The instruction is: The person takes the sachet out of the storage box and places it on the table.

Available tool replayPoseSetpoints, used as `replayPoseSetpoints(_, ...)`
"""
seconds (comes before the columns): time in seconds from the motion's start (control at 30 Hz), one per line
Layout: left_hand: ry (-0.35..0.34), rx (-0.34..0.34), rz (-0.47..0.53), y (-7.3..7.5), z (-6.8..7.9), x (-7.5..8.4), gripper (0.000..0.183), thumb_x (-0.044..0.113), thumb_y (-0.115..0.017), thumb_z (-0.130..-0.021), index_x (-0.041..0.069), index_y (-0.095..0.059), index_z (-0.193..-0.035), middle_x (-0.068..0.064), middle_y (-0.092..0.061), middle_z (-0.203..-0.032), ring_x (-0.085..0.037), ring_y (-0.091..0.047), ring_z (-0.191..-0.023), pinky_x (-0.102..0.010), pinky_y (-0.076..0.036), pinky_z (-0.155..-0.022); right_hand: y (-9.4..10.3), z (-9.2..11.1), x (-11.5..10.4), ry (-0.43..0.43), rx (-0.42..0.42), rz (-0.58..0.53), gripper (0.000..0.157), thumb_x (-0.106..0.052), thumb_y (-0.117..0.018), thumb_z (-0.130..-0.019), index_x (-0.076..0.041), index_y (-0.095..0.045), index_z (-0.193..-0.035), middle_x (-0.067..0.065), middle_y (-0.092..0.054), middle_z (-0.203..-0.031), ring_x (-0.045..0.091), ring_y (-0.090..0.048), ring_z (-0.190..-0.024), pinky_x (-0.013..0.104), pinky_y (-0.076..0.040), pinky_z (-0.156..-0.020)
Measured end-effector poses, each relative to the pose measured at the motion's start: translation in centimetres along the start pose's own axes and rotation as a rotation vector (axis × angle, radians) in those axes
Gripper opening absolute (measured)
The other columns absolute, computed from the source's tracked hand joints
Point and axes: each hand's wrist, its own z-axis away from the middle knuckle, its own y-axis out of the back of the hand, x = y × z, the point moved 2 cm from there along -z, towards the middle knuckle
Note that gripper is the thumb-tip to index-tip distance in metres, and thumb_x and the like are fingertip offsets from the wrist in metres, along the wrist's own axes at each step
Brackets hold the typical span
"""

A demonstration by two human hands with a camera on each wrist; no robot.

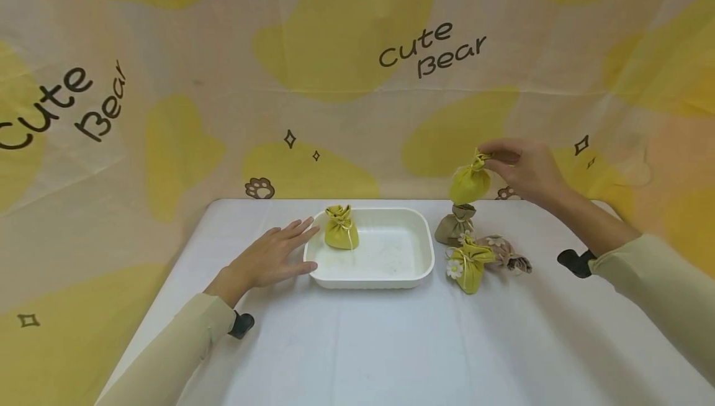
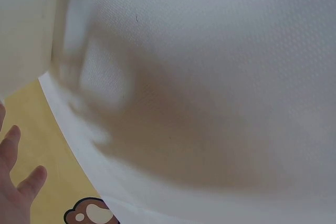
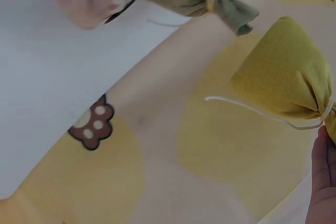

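Note:
My right hand (image 1: pixel 527 170) pinches a yellow drawstring pouch (image 1: pixel 469 184) by its gathered neck and holds it up above the other pouches. In the right wrist view this yellow pouch (image 3: pixel 289 72) hangs with a loose pale cord. My left hand (image 1: pixel 279 254), fingers spread, is at the left rim of a white rectangular tray (image 1: pixel 391 279). Another yellow pouch (image 1: pixel 342 229) sits upright inside the tray, at its left end. In the left wrist view only a few fingers (image 2: pixel 31 182) of my left hand show.
Right of the tray stands a grey-brown pouch (image 1: pixel 454 227). In front of it is a yellow pouch with a white flower (image 1: pixel 472 269), and beside that lies a pinkish-brown pouch (image 1: pixel 505 254). A white cloth covers the table (image 1: pixel 391 344); a patterned curtain (image 1: pixel 346 126) hangs behind it.

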Motion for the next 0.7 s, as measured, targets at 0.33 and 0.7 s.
replayPoseSetpoints(0.33,-0.004,-0.004,-0.013,-0.1,-0.1,-0.2,0.078,0.069,-0.035,-0.086,0.023,-0.024,-0.148,-0.003,-0.019,-0.153,-0.025,-0.024,-0.137,-0.051,-0.028,-0.102,1.9,1.2,2.6,-0.021,0.067,0.059,0.021,-0.002,-0.07,-0.08,-0.002,-0.069,-0.101,0.015,-0.068,-0.099,-0.021,-0.049,-0.075,0.0,-0.038,-0.066)
replayPoseSetpoints(0.7,-0.002,-0.006,-0.012,-0.1,-0.1,-0.1,0.079,0.07,-0.034,-0.086,0.023,-0.024,-0.148,-0.001,-0.018,-0.153,-0.024,-0.023,-0.138,-0.05,-0.026,-0.104,0.6,3.0,5.5,-0.095,-0.017,0.049,0.021,-0.001,-0.069,-0.081,0.0,-0.068,-0.102,0.018,-0.068,-0.096,0.027,-0.066,-0.082,0.003,-0.041,-0.06)
